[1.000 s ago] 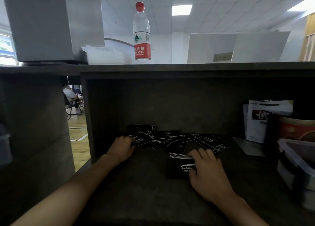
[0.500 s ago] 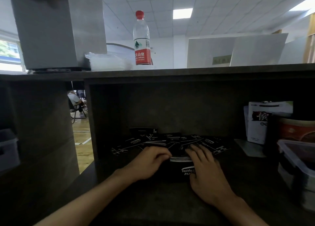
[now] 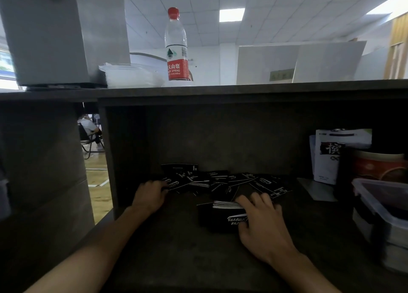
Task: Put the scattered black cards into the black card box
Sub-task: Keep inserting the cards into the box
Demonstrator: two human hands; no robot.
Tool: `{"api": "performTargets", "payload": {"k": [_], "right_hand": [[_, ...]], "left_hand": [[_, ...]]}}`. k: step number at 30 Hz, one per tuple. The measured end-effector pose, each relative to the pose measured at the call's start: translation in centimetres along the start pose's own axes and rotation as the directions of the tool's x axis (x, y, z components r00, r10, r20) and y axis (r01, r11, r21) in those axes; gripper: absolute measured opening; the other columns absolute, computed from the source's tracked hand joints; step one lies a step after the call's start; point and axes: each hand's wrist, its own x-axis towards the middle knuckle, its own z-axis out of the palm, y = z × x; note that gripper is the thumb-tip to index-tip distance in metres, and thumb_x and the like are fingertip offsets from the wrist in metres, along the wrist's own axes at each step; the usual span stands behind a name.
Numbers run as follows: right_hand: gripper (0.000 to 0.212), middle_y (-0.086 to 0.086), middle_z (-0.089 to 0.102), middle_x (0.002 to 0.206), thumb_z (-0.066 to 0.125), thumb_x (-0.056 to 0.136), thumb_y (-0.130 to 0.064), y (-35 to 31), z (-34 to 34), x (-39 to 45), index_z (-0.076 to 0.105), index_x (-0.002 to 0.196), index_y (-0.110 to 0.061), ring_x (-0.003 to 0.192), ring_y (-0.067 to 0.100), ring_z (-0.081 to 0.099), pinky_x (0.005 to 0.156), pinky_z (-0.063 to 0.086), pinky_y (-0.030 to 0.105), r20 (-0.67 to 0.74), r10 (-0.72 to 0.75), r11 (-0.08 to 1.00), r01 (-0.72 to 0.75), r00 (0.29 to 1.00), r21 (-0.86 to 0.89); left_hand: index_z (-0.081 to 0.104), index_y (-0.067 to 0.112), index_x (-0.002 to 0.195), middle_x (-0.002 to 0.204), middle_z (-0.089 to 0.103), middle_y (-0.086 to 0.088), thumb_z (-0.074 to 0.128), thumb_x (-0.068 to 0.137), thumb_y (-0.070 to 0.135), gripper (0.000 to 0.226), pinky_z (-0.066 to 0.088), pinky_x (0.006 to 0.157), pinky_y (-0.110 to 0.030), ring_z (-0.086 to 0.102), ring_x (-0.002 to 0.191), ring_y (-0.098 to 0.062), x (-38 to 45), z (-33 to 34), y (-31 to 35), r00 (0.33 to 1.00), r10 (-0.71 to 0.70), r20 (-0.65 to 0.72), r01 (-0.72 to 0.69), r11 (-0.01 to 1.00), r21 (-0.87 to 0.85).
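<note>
Several black cards [image 3: 223, 180] with white print lie scattered at the back of a dark shelf. In front of them sits the black card box [image 3: 217, 219], open at its far end, with a stack of card edges showing inside. My right hand [image 3: 262, 222] rests on the box's right side and holds it. My left hand [image 3: 151, 194] is at the left end of the scatter, fingertips on a card there; whether it grips the card I cannot tell.
A clear plastic container [image 3: 379, 206], a red tub [image 3: 377, 166] and a white pouch [image 3: 331, 153] crowd the right of the shelf. The shelf's left wall [image 3: 108, 155] stands beside my left hand. A water bottle [image 3: 176, 47] stands on the top board.
My left hand has gone from the box's opening back out to the left end of the scattered cards. My right hand has stayed on the box.
</note>
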Motion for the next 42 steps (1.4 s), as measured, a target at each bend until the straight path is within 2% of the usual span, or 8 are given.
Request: {"api": "performTargets", "payload": {"k": [4,8,14,20,24,28,34,42], "right_hand": [[0.049,-0.010,0.040,0.128,0.049,0.088,-0.038,-0.1,-0.1,-0.1,0.034,0.134,-0.042,0.121,0.012,0.031,0.103,0.036,0.041,-0.008,0.008,1.000,-0.008,1.000,-0.001],[0.049,-0.009,0.041,0.127,0.049,0.088,-0.038,-0.3,-0.1,-0.1,0.034,0.134,-0.041,0.120,0.012,0.032,0.102,0.037,0.041,-0.013,0.014,1.000,-0.014,1.000,0.002],[0.057,-0.008,0.040,0.129,0.050,0.088,-0.039,-0.4,-0.2,-0.2,0.031,0.141,-0.039,0.123,0.013,0.033,0.101,0.040,0.039,-0.022,0.032,0.999,-0.032,0.999,0.016],[0.069,-0.010,0.041,0.133,0.053,0.085,-0.036,-0.3,-0.3,-0.3,0.026,0.147,-0.032,0.123,0.010,0.035,0.099,0.043,0.032,-0.044,0.064,0.995,-0.060,0.997,0.073],[0.064,-0.009,0.041,0.132,0.054,0.085,-0.038,-0.2,-0.2,-0.1,0.031,0.144,-0.031,0.122,0.010,0.035,0.099,0.042,0.030,-0.051,0.056,0.996,-0.053,0.997,0.066],[0.064,-0.008,0.041,0.132,0.056,0.085,-0.038,-0.2,0.0,0.0,0.032,0.143,-0.032,0.122,0.011,0.035,0.099,0.042,0.030,-0.055,0.051,0.996,-0.046,0.997,0.077],[0.068,-0.008,0.040,0.137,0.055,0.085,-0.037,-0.1,0.1,0.0,0.026,0.146,-0.031,0.124,0.012,0.035,0.101,0.041,0.032,-0.068,0.049,0.996,-0.044,0.996,0.071],[0.071,-0.008,0.040,0.139,0.056,0.084,-0.036,-0.1,0.1,0.0,0.023,0.147,-0.030,0.126,0.011,0.035,0.103,0.040,0.032,-0.073,0.044,0.996,-0.038,0.996,0.079]], "left_hand": [[0.064,0.024,0.106,0.102,0.069,-0.002,0.047,0.096,0.017,0.021,0.047,0.088,-0.035,0.064,0.093,-0.019,-1.4,-2.3,1.6,0.961,0.171,-0.215,-0.124,0.968,0.218],[0.066,0.022,0.110,0.100,0.063,0.004,0.054,0.095,0.012,0.022,0.053,0.077,-0.030,0.063,0.081,-0.012,-4.0,-4.8,3.4,0.889,0.284,-0.359,-0.318,0.947,-0.040],[0.070,0.026,0.112,0.103,0.060,0.010,0.052,0.099,0.012,0.026,0.045,0.088,-0.017,0.056,0.099,0.003,-7.2,-6.1,5.9,0.939,0.337,-0.066,-0.324,0.805,-0.497],[0.071,0.019,0.103,0.107,0.072,-0.002,0.044,0.102,0.013,0.028,0.051,0.083,-0.023,0.066,0.102,-0.012,-7.7,-5.0,11.5,0.928,0.221,0.302,0.176,0.455,-0.873],[0.070,0.017,0.106,0.103,0.071,0.003,0.053,0.099,0.019,0.018,0.047,0.077,-0.012,0.064,0.096,-0.003,-7.7,-4.3,10.6,0.959,0.209,0.190,0.049,0.542,-0.839],[0.069,0.026,0.094,0.091,0.070,0.009,0.063,0.093,0.015,0.013,0.052,0.082,-0.023,0.065,0.088,0.001,-8.0,-3.8,8.5,0.966,0.239,0.102,-0.085,0.662,-0.745],[0.065,0.038,0.103,0.096,0.067,0.019,0.059,0.096,0.026,0.015,0.049,0.078,-0.016,0.062,0.090,0.008,-7.7,-4.8,6.4,0.988,0.142,-0.067,-0.151,0.751,-0.643],[0.066,0.031,0.088,0.083,0.071,0.002,0.065,0.092,0.017,0.014,0.051,0.057,-0.025,0.064,0.060,-0.015,-7.8,-3.8,8.6,0.969,0.225,0.100,-0.062,0.616,-0.785]]}}
